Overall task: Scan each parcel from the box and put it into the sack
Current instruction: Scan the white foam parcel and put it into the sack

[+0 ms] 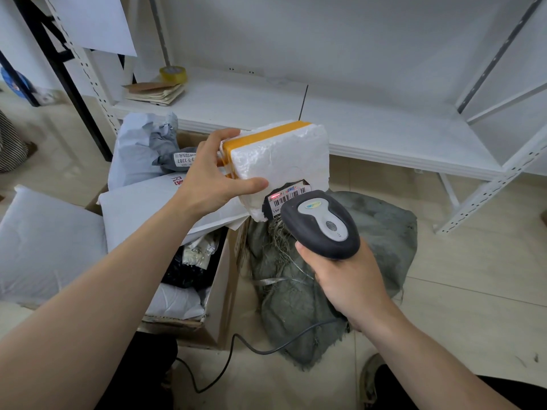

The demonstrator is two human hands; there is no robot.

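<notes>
A: Entry, head view. Where is the parcel?

B: The foam parcel (281, 161) is held in the air above the gap between the cardboard box (225, 291) and the sack (370, 232). It is white foam with a yellow-orange tape band along its top edge.

A: Left grip (207, 179)?

B: Pinching the foam parcel at its left end, thumb flat across the front face, fingers curled round the taped edge.

A: Right grip (346, 279)?

B: Wrapped round the handle of a dark grey handheld scanner (321, 224). The scanner's head sits just beside the parcel's lower corner, and its cable (236, 347) trails over the floor.

A: Writing?

B: 1 label (291, 194) on the parcel's lower face: barcodes, "EMS" in blue, and "15H" at the edge before the scanner hides the rest. A red glow lies on the label's left part. The scanner's badge is too small to read.

A: Box contents?

B: White mailers, a black bag, and a grey bag (165, 149) whose tag reads "3-1301", upside down. The red print on the mailer below it is cut off by the wrist.

A: Sack?

B: Grey-green, woven, frayed, slumped on the floor to the right of the box.

A: Background?

B: A white shelf (384, 134) carrying a yellow tape roll (173, 74) and stacked brown envelopes (155, 91).
</notes>
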